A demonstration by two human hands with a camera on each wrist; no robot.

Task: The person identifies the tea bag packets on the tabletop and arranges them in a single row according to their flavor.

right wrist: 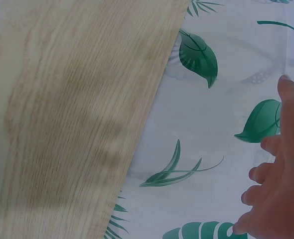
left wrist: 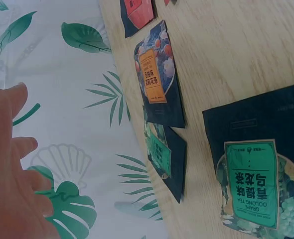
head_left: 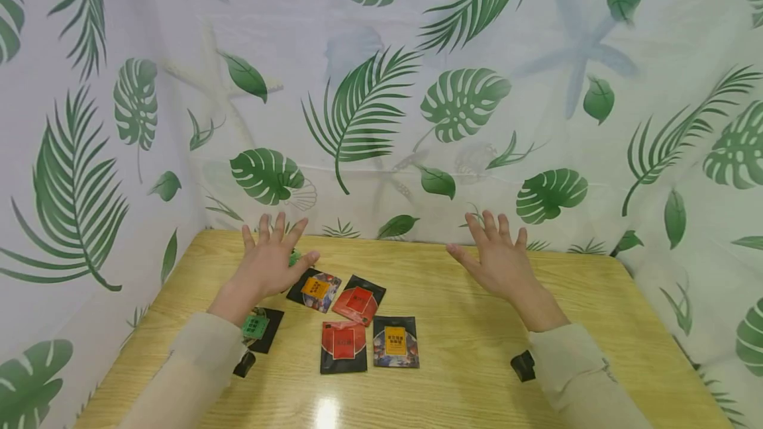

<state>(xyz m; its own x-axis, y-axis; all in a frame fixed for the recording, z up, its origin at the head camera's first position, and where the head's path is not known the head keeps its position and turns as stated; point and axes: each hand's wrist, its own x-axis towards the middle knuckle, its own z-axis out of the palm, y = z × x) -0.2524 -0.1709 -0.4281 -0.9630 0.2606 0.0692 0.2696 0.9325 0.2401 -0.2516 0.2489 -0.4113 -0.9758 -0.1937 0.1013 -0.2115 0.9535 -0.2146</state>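
Both hands are raised over the table (head_left: 444, 296), palms down, and neither holds anything. The left hand (head_left: 268, 271) has its fingers apart and pointing to the far side, the thumb reaching right; it is nearest to the packets on the left and covers part of them in the head view. The right hand (head_left: 501, 267) likewise has its fingers apart, with the thumb out to the left, above bare wood well apart from every packet. Six flat packets lie on the left and middle of the table. Farthest left and near is a near green packet (left wrist: 249, 184), labelled "Grape Oolong Tea" and partly hidden by the left arm in the head view. A far green packet (left wrist: 171, 154) lies by the far edge, mostly behind the left hand, and meets the far orange packet (head_left: 316, 290), which is tilted. Just right of that is the far red packet (head_left: 359, 300), also askew. Nearer, the near red packet (head_left: 344, 344) lies squarely, close enough to the far red packet that I cannot tell whether they touch; the near orange packet (head_left: 396, 341) is just right of it. A light sleeve covers each forearm, and a small black piece shows beside each. A white cloth (head_left: 268, 18) printed with green leaves hangs behind the table and along its sides.
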